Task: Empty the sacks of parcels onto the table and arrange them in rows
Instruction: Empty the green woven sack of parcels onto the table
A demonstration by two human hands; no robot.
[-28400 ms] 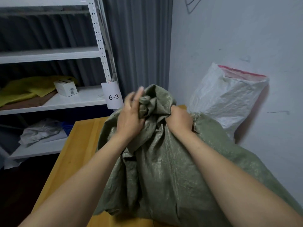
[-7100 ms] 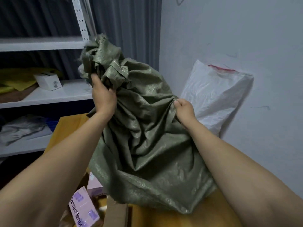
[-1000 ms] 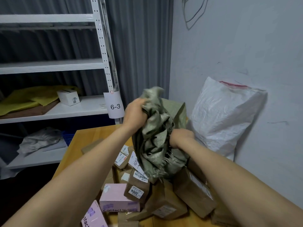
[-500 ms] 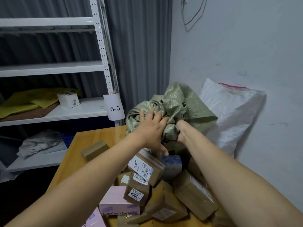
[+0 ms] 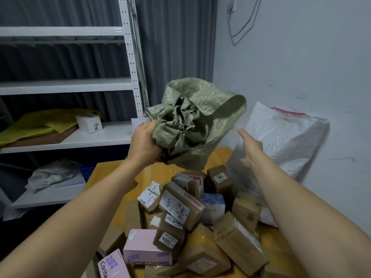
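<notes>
A crumpled green woven sack [image 5: 192, 121] hangs in the air above the far end of the wooden table [image 5: 108, 173]. My left hand [image 5: 143, 144] grips its bunched lower left part. My right hand [image 5: 250, 149] is stretched out with straight fingers just right of the sack, not touching it. Below lies a heap of several parcels [image 5: 180, 215]: brown cardboard boxes with labels, a pink box [image 5: 145, 252] and a pale blue one [image 5: 212, 205]. A full white sack [image 5: 281, 141] leans against the right wall.
White metal shelving [image 5: 66, 85] stands left of the table, holding a small white box [image 5: 89, 123], yellow cloth and a grey bag. A grey curtain hangs behind. The wall runs close along the table's right side.
The green sack has risen from the table's far end. My left hand now holds it alone, and my right hand has let go and opened beside it.
</notes>
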